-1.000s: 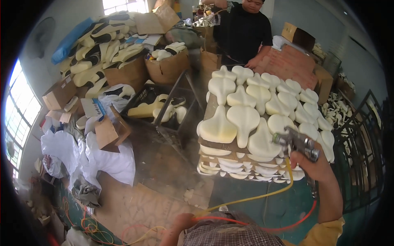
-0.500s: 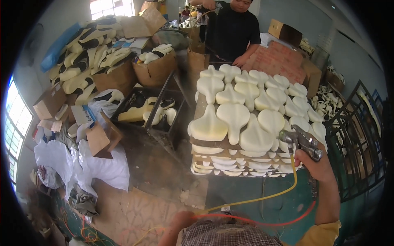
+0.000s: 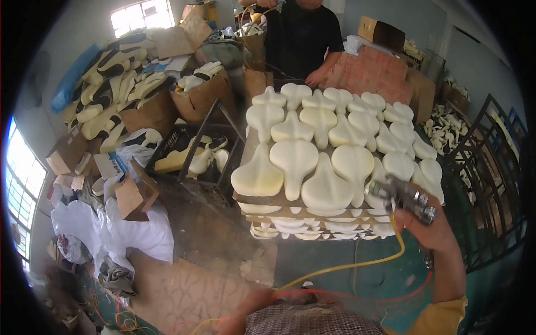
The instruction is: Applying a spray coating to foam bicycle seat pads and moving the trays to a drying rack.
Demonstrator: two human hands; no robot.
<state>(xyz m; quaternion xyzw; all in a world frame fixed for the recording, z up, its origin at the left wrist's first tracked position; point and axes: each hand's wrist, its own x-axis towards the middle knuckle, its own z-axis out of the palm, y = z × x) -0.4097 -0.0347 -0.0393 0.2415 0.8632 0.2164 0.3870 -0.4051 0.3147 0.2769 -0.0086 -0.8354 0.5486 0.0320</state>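
A metal spray gun (image 3: 405, 198) is gripped in my right hand (image 3: 427, 223), its nozzle pointing left over the front right part of a stack of cream foam bicycle-saddle pads (image 3: 326, 187). The pads lie in rows on boards (image 3: 245, 201), with several more layers underneath. From the gun a yellow hose (image 3: 346, 268) curves down to my left hand (image 3: 258, 301) at the lower edge, where the fingers close around it. A red hose (image 3: 385, 300) runs below my right wrist.
Across the stack stands a person in a black shirt (image 3: 304, 42), holding another gun-like tool. A black crate (image 3: 215, 181) with foam pieces sits left of the stack. Cartons (image 3: 201, 95), piled pads (image 3: 111, 84) and white sacks (image 3: 139, 231) fill the left; a black metal rack (image 3: 486, 184) stands right.
The whole view has shifted, so the stack appears farther left and a little larger. My right hand has tilted the spray gun slightly, its nozzle still over the front right pads.
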